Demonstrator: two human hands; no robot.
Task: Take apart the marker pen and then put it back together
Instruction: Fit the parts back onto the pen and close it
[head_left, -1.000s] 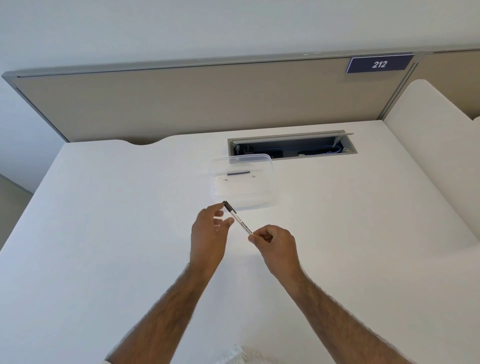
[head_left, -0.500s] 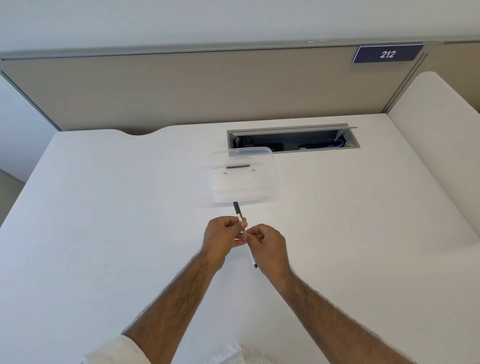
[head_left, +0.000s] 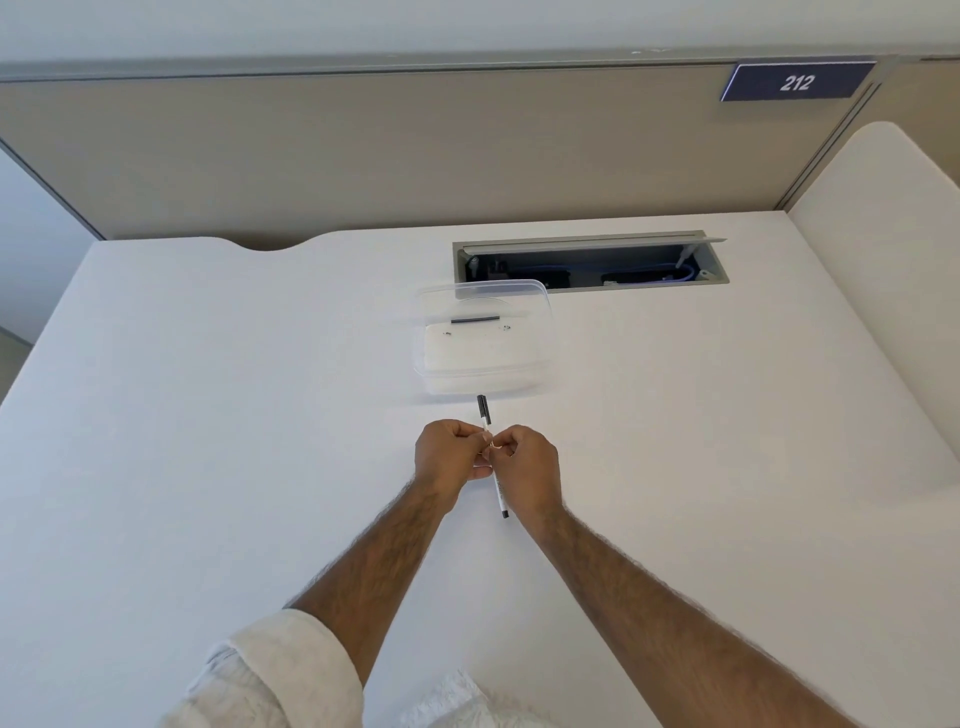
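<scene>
Head view: your left hand (head_left: 451, 452) and right hand (head_left: 525, 466) pinch the marker pen (head_left: 492, 457) mid-barrel, fingers closed on it; pull straight along its axis, never bending.

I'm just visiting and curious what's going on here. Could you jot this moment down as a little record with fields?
Doer: a person, bare hands
Left hand: closed on the marker pen near its middle
Right hand: closed on the same pen beside the left
Pen: held above the white desk, dark end pointing away
Clear plastic box: just beyond the hands, holds a thin dark piece
Behind: open cable tray, sign reading 212
</scene>
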